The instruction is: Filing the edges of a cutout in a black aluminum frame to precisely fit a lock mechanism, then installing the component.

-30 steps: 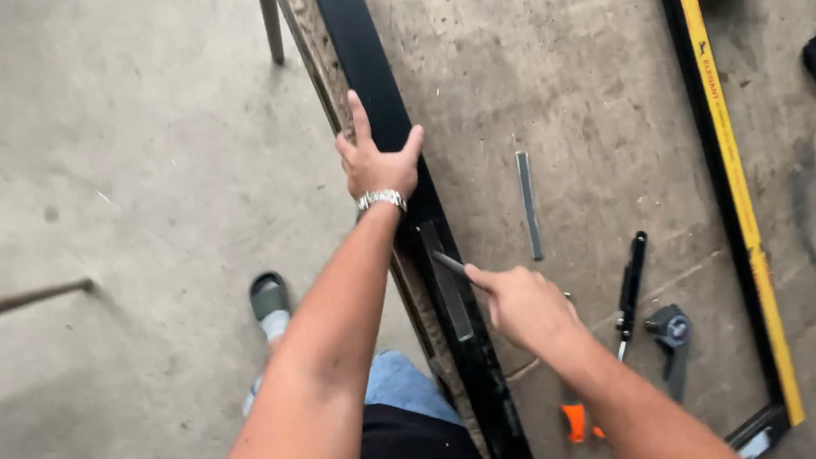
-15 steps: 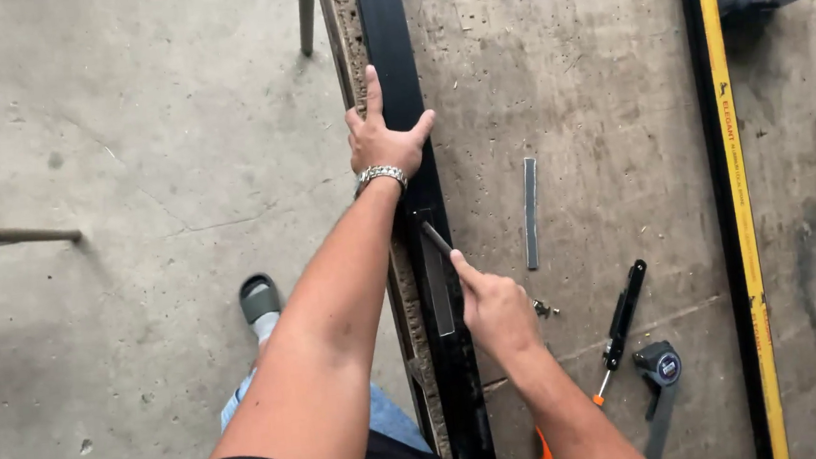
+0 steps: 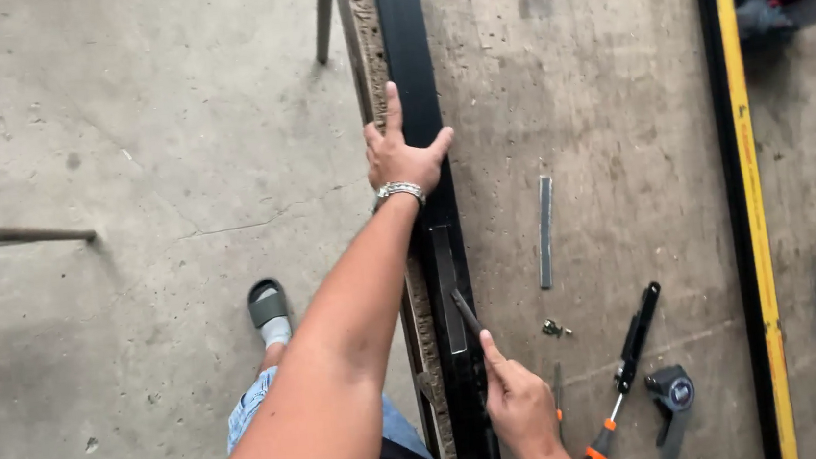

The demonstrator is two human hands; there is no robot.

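- Our left hand [image 3: 404,156] lies flat and spread on the long black metal profile [image 3: 412,81] that runs along the near edge of the worn bench top [image 3: 613,93]; it grips nothing, only presses down. If that pressure eases, we judge the profile could slide off toward the concrete floor [image 3: 129,185].
- Our right hand [image 3: 517,407], lower along the profile, pinches a thin dark tool [image 3: 465,313] whose tip meets the profile beside a grey flat strip [image 3: 447,290] set into it. A slip there could scratch the black finish or jab our left forearm, which crosses just beside the tip.
- Right of the profile lie a loose grey metal strip [image 3: 546,232], a small screw [image 3: 554,327], an orange-handled screwdriver [image 3: 628,378] and a tape measure [image 3: 673,393]. A sweep of our right elbow could knock them away.
- Our sandalled foot [image 3: 269,310] stands on the floor left of the profile, under the spot where it might fall.
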